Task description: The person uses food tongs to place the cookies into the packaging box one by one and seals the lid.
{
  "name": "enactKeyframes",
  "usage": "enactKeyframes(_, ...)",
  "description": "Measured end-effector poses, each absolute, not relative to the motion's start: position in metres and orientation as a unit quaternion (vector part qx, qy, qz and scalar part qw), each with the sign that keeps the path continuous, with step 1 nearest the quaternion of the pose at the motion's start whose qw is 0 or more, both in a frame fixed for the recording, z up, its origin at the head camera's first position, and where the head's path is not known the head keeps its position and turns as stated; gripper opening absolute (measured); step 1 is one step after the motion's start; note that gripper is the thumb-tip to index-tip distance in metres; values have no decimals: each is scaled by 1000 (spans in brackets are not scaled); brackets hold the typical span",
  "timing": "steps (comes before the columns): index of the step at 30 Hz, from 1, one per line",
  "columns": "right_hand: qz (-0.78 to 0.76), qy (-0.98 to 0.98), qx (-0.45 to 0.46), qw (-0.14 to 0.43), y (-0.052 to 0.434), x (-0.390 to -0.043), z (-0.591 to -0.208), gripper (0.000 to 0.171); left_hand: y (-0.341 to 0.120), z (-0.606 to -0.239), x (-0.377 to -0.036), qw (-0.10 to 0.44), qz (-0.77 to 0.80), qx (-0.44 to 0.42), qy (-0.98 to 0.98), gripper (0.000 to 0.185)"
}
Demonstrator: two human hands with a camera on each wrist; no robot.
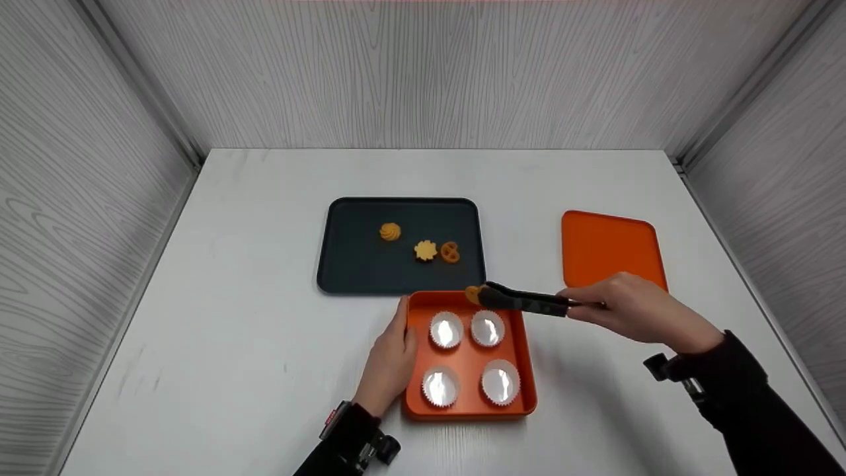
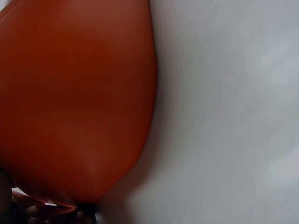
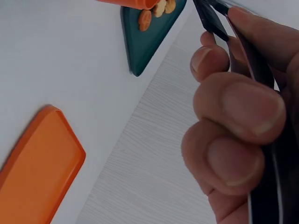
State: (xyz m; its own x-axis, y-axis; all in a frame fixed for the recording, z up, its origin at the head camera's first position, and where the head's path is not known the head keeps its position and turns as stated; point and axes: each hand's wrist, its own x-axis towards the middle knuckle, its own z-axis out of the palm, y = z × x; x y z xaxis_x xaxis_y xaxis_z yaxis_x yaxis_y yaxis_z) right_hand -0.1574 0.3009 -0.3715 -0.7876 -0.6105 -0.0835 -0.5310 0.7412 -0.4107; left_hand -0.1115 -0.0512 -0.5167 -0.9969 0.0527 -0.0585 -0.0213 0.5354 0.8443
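The right hand (image 1: 628, 309) grips tongs (image 1: 525, 301) whose cookie (image 1: 472, 295) hangs just above the box's (image 1: 467, 390) upper-centre rim (left hand (image 1: 390, 360) flat against its left wall).

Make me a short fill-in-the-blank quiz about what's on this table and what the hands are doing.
1. The right hand grips black tongs that pinch one ____.
2. The orange box holds ____ white paper cups.
3. Three cookies lie on the dark ____ by the far wall.
4. The left hand rests against the box's ____ side.

Missing words: cookie; four; tray; left
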Motion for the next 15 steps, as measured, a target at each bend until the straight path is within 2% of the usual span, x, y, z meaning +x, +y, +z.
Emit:
enactKeyframes(4,-127,929,-330,107,293,-147,-352,7,-51,-517,-112,41,485,5,873,60)
enactKeyframes(9,-61,933,-342,97,281,-137,-339,17,-52,-517,-111,39,485,9,874,60)
enactKeyframes(15,-6,930,-360,73,267,-132,-337,13,-51,-516,-111,38,488,11,872,60)
